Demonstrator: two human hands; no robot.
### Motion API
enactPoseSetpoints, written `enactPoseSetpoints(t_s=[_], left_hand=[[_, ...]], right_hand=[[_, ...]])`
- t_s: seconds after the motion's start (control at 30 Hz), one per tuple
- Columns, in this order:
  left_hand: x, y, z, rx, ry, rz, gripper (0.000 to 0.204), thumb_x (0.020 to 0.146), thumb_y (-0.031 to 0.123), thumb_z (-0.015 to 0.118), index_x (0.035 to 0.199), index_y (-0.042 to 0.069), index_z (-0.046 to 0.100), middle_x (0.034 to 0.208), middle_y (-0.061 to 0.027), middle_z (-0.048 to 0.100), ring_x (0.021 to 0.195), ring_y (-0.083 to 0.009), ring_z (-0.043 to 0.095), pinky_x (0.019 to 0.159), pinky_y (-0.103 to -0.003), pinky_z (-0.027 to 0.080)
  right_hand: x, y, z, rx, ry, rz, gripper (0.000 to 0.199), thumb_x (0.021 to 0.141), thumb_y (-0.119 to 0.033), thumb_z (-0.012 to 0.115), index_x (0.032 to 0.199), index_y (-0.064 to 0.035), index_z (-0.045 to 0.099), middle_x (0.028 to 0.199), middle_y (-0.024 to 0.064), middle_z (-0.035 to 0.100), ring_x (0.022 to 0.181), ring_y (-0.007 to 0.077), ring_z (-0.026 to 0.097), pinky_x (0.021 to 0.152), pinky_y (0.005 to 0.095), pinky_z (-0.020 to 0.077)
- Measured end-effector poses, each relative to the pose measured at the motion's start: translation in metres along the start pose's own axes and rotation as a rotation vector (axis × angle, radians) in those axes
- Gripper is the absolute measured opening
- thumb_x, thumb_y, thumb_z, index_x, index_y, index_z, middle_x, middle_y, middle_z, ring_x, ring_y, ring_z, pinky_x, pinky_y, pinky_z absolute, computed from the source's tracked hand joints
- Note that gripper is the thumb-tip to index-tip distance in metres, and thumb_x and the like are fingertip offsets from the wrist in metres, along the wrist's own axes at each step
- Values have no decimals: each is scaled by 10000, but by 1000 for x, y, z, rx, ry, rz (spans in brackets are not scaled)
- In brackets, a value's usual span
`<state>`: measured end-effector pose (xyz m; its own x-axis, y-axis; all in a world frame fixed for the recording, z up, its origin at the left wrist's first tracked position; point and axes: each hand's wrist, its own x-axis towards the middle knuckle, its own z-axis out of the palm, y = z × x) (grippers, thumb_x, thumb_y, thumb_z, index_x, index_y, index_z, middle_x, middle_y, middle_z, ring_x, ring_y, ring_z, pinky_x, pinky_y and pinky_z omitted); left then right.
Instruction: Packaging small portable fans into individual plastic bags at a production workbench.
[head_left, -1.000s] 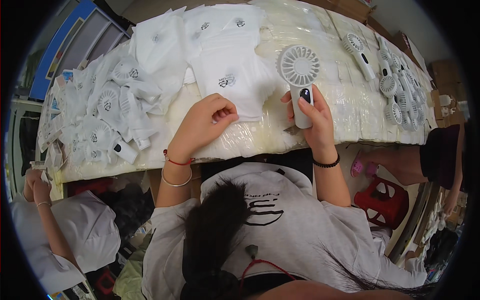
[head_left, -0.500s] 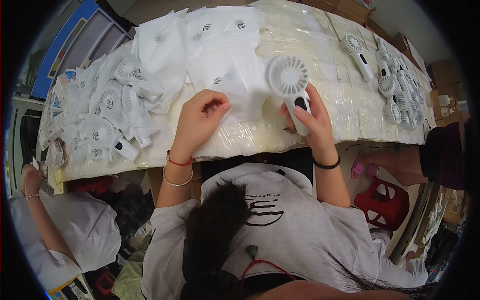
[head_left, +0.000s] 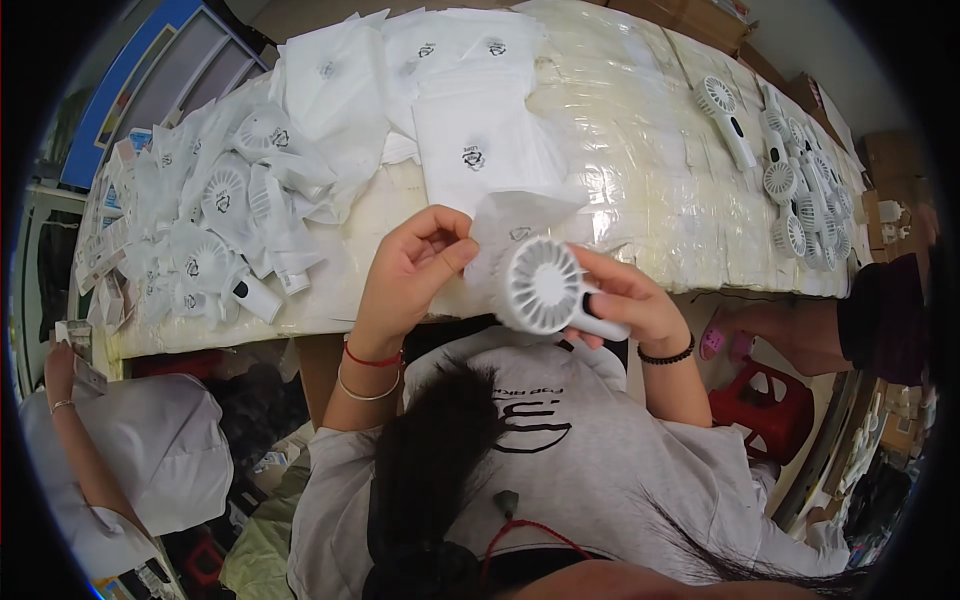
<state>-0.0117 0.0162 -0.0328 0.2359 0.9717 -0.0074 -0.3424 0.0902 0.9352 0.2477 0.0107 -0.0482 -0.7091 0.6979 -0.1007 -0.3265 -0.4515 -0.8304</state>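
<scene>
Tilted white fan [head_left: 545, 287] by translucent bag [head_left: 525, 212]

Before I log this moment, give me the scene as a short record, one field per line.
Left grip: thumb and fingers pinching the edge of a white bag
Right grip: closed around the handle of a handheld fan
Fan head: pointing left, overlapping the bag in view; contact unclear
Table, left: heap of bagged fans
Table, middle: flat white bags
Table, right: clustered bare fans, a lone fan left of them
Nearby: another person's hand, lower left
</scene>
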Motion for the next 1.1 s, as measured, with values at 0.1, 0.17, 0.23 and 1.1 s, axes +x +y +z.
enactPoseSetpoints(t_s=[0.1,0.17,0.23,1.1], left_hand=[[3,-2,0,98,28,8,112,816,-43,593,920,-9,571,849,-35,569,730,-77,488,681,-178,418],[5,-3,3,199,54,17,105,825,-45,587,923,-12,571,854,-41,574,729,-76,489,682,-180,419],[7,-4,6,229,41,32,106,824,-46,586,924,-11,573,857,-44,576,727,-76,490,681,-180,420],[-9,-20,35,273,-149,479,151,742,-66,626,852,33,600,833,-62,558,752,-161,484,709,-251,407]], right_hand=[[-4,-3,-8,57,49,-43,722,800,9,549,1439,2,214,1082,273,577,696,240,632,433,228,472],[-5,-3,-11,112,97,-88,715,803,7,551,1434,15,216,1073,275,581,690,238,631,439,230,477],[-6,0,-14,164,34,-94,714,805,4,553,1433,18,214,1057,271,588,686,233,631,439,230,477],[-29,-18,5,-48,119,56,532,861,-34,529,1370,11,381,953,205,637,635,178,606,455,195,451]])
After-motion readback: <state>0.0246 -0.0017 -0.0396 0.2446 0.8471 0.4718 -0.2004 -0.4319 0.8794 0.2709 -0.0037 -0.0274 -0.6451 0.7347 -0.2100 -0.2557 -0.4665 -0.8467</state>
